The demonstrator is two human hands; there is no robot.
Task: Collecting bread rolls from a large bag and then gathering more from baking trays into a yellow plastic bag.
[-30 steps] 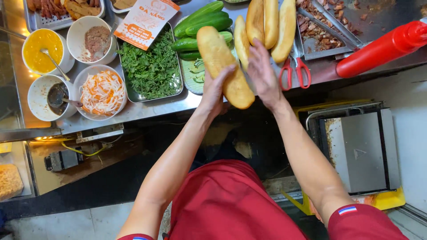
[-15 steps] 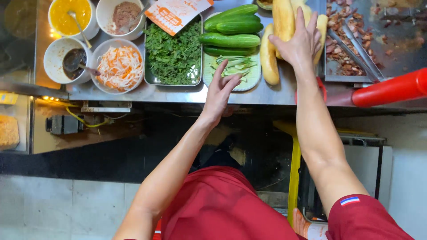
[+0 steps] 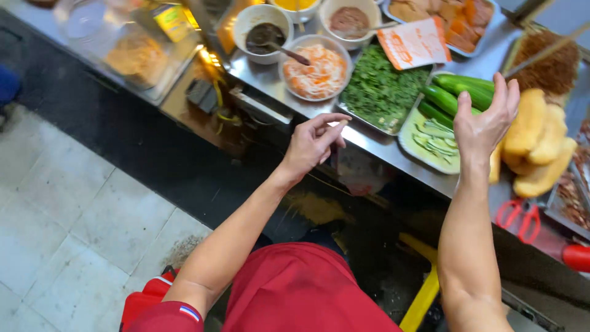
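The person stands at a steel counter (image 3: pixel 369 138) full of food. The right hand (image 3: pixel 485 120) is up with fingers spread, holding nothing, just beside the bread rolls (image 3: pixel 538 144). The rolls lie in a pile at the right end of the counter, past the cucumbers (image 3: pixel 452 92). The left hand (image 3: pixel 313 144) hangs loose in front of the counter, fingers half curled, thumb and first finger close together; I cannot tell if it pinches anything.

To pick a roll well, I think the right hand should take the top one gently round its middle, so the pile does not slide.

I count three rolls, about three whole cucumbers, four round bowls (image 3: pixel 316 58), one tray of green herbs (image 3: pixel 378 92), one plate of cucumber slices (image 3: pixel 433 141), and one pair of red scissors (image 3: pixel 519 218).
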